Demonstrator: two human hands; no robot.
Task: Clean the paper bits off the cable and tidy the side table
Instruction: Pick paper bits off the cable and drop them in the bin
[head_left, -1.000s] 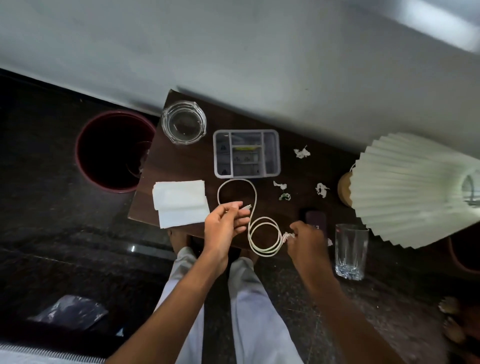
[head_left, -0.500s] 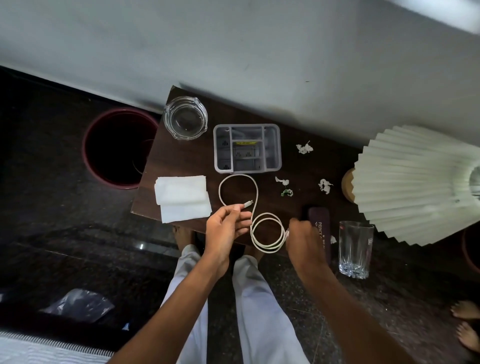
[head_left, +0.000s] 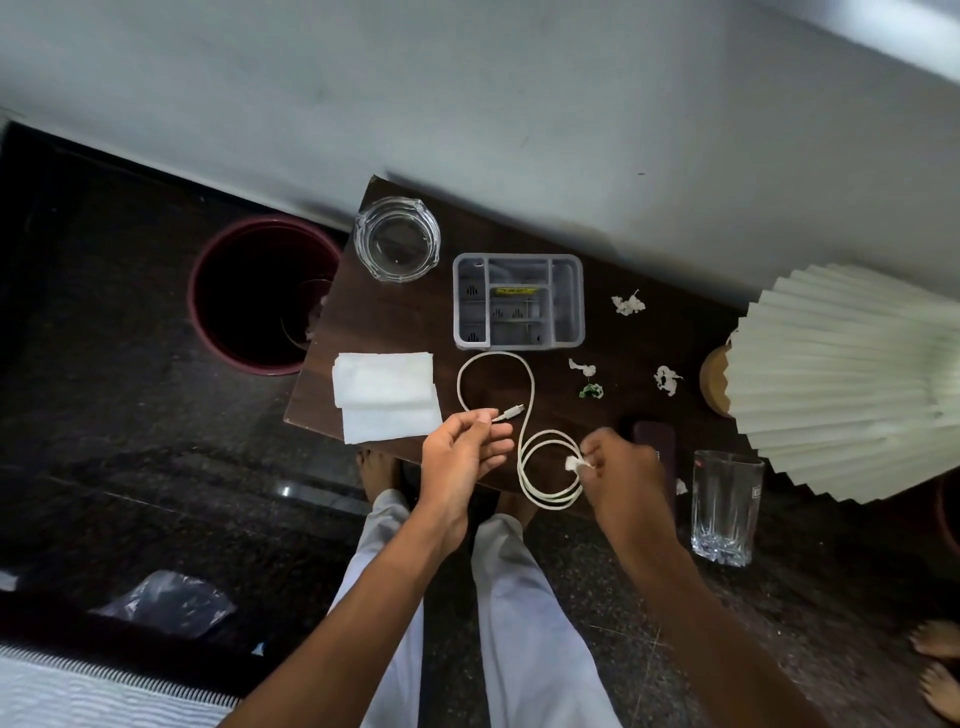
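Left hand (head_left: 462, 447) pinches white cable (head_left: 530, 415) near its plug; right hand (head_left: 621, 467) grips a paper bit (head_left: 574, 462) at the cable's coil on the worktop (head_left: 395, 317). Grey organiser (head_left: 566, 296) compartments: contents unclear. Glass bowl (head_left: 397, 239), tumbler (head_left: 724, 506), maroon bin (head_left: 260, 293) look empty. Half a second ago the paper bit was hidden behind the right hand's fingers.

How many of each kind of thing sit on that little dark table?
Glassware: 2, ashtray, tumbler
Organizer tray: 1
Folded napkins: 1 stack
Cable: 1
Loose paper scraps: 5, e.g.
Dark case: 1
Lamp: 1
Total: 12
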